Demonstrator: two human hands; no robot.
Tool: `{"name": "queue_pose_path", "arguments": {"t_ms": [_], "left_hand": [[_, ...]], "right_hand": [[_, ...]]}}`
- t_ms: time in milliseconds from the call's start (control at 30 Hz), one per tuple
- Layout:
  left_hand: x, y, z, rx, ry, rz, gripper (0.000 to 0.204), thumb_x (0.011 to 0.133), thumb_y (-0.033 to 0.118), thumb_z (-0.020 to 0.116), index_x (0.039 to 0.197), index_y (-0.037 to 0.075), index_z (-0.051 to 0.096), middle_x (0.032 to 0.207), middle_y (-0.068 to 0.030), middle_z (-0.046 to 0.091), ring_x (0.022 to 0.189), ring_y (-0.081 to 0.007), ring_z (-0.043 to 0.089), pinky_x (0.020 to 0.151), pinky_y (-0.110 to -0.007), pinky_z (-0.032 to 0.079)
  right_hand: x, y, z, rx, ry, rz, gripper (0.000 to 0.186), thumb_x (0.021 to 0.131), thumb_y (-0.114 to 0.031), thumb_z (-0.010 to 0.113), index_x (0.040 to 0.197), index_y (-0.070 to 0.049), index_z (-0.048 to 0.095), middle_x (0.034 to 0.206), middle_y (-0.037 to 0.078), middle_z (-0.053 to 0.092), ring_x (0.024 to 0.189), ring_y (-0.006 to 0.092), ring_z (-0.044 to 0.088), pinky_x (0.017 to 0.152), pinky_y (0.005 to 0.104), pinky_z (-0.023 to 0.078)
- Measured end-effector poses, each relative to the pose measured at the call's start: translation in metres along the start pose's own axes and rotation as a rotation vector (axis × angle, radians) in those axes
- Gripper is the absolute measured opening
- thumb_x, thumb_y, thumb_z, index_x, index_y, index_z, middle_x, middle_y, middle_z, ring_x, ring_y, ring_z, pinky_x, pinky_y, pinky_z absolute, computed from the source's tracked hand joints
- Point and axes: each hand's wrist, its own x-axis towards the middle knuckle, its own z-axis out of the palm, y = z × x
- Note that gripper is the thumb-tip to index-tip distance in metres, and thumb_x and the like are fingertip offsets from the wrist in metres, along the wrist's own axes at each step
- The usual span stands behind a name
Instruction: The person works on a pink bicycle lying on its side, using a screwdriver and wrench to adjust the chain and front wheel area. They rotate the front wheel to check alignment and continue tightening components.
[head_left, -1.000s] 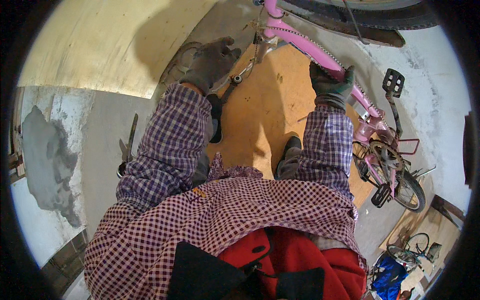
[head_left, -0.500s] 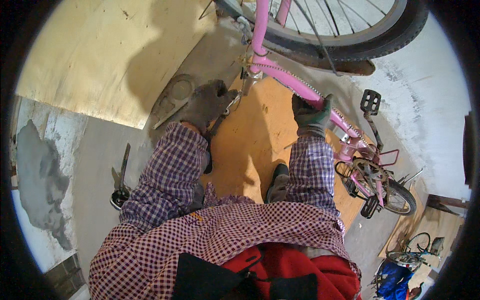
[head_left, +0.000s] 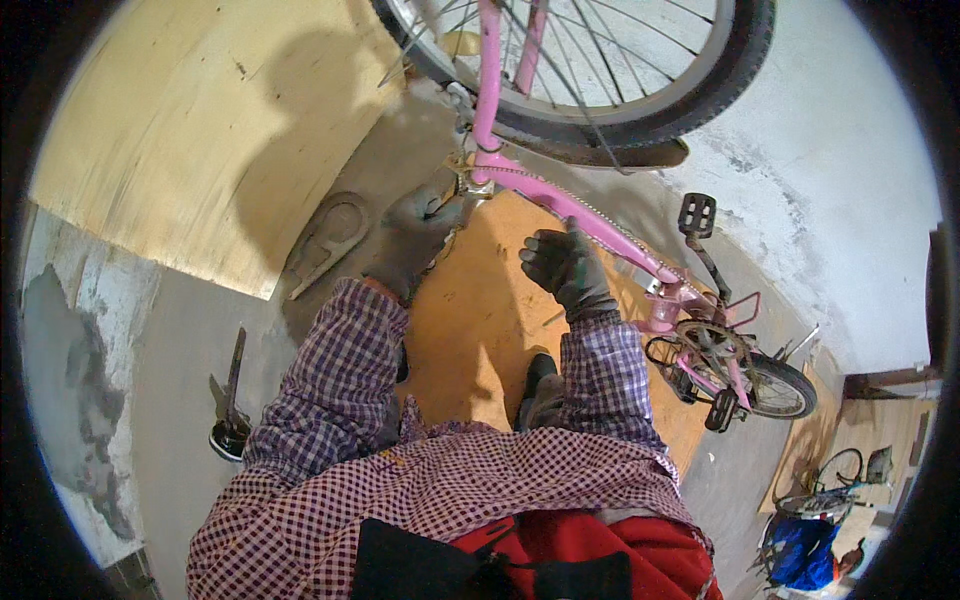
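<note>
My left hand [head_left: 415,235], in a dark grey work glove, is curled beside the rear end of a pink bicycle frame [head_left: 565,197]. It is closed on a slim metal tool [head_left: 443,250], mostly hidden by the hand, so its exact kind cannot be told. My right hand [head_left: 567,268], also gloved, is just below the frame tube with fingers loosely bent and thumb apart; nothing shows in it. A chain [head_left: 545,180] runs along the tube from the axle end [head_left: 478,185] toward the chainring [head_left: 712,342].
A spoked wheel [head_left: 735,70] rises at the top. One pedal [head_left: 697,214] sticks out at the right. An orange-brown board [head_left: 465,320] lies below my hands. A flat ring-ended piece [head_left: 335,225] and a long-handled object [head_left: 232,420] are on the floor at left.
My right hand has come off the pink tube and moved left. My left hand has turned near the axle end, so less of the tool shows. The view has shifted.
</note>
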Motion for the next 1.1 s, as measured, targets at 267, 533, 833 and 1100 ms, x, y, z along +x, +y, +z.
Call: {"name": "queue_pose_path", "arguments": {"t_ms": [267, 533, 833, 1100], "left_hand": [[-0.005, 0.022, 0.003, 0.289, -0.039, 0.467, 0.014, 0.08, 0.001, 0.069, 0.086, 0.011, 0.062, 0.069, -0.0051, 0.046, 0.06, -0.0229, 0.052, 0.046, -0.036, 0.04], [-0.017, 0.09, 0.0, -0.031, -0.267, -0.241, 0.042, 0.087, 0.031, 0.077, 0.072, 0.0, 0.054, 0.059, -0.0038, 0.05, 0.057, -0.0093, 0.048, 0.048, -0.035, 0.044], [-0.006, 0.069, -0.015, 0.086, -0.345, -0.292, 0.039, 0.089, 0.032, 0.076, 0.079, 0.0, 0.057, 0.065, -0.0065, 0.057, 0.055, -0.0141, 0.055, 0.049, -0.035, 0.046], [-0.003, 0.063, -0.028, 0.043, -0.361, -0.233, 0.039, 0.09, 0.034, 0.074, 0.081, 0.001, 0.055, 0.065, -0.0069, 0.052, 0.052, -0.0156, 0.047, 0.05, -0.039, 0.041]], "right_hand": [[-0.07, -0.078, 0.035, -0.182, 0.285, -0.955, 0.033, 0.1, -0.027, 0.065, 0.118, 0.0, 0.065, 0.103, 0.009, 0.069, 0.088, 0.0198, 0.069, 0.077, 0.0352, 0.058], [-0.087, -0.143, 0.04, -0.223, -0.08, -1.164, 0.054, 0.097, -0.016, 0.068, 0.143, 0.003, 0.048, 0.136, 0.013, 0.057, 0.117, 0.0213, 0.06, 0.099, 0.0348, 0.05], [-0.095, -0.165, 0.073, -0.397, -0.011, -1.14, 0.056, 0.089, -0.001, 0.072, 0.141, 0.001, 0.051, 0.108, 0.007, 0.067, 0.094, 0.0125, 0.064, 0.083, 0.027, 0.055], [-0.082, -0.157, 0.077, -0.588, 0.028, -1.172, 0.048, 0.09, -0.01, 0.076, 0.133, 0.001, 0.056, 0.101, 0.007, 0.07, 0.088, 0.0135, 0.067, 0.078, 0.0266, 0.054]]}}
